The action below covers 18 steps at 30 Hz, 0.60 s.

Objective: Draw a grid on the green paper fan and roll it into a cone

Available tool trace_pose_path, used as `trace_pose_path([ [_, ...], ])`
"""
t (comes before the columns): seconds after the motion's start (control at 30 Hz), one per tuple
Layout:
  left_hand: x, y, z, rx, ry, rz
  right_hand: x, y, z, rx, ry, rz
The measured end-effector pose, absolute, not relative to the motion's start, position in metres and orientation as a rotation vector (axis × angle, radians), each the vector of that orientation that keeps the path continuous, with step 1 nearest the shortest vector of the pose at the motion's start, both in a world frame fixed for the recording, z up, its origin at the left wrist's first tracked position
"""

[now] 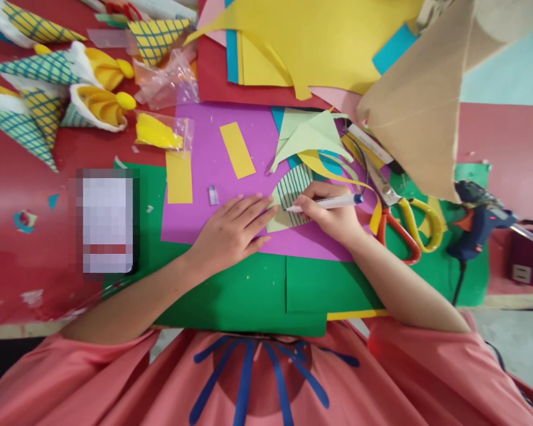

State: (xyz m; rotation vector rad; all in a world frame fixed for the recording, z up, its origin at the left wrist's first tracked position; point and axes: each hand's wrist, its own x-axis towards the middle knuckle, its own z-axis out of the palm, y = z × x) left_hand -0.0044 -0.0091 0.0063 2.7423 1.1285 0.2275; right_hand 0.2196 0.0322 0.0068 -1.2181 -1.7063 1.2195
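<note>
My right hand point(333, 216) grips a white marker with a blue cap point(333, 203), its tip resting on a pale green paper piece point(289, 192) covered with dark drawn lines. My left hand point(233, 228) lies flat with fingers stretched out on the purple sheet point(208, 165), its fingertips pressing the left edge of that lined piece. The purple sheet lies on green sheets point(257, 296).
Scissors with red and yellow handles point(404, 219) and a blue glue gun point(477, 222) lie to the right. Two yellow strips point(237, 149) rest on the purple sheet. Finished paper cones point(48, 94) are at the far left, yellow sheets point(320, 41) behind, a brown cone point(417, 106) at right.
</note>
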Motion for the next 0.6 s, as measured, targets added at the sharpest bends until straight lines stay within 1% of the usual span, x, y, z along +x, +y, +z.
trace_pose_path([
  [0.23,-0.004,-0.0087,0.0071,2.743,1.126,0.242,0.219,0.0338,0.0059,-1.244,-1.745,1.218],
  [0.43,-0.0032,-0.0085,0.007,2.736,1.126,0.239,0.2192,0.0339,0.0084,-1.23,-1.735,1.322],
  [0.6,-0.0035,-0.0084,0.0076,2.74,1.13,0.235,0.2192,0.0342,0.0081,-1.237,-1.747,1.299],
])
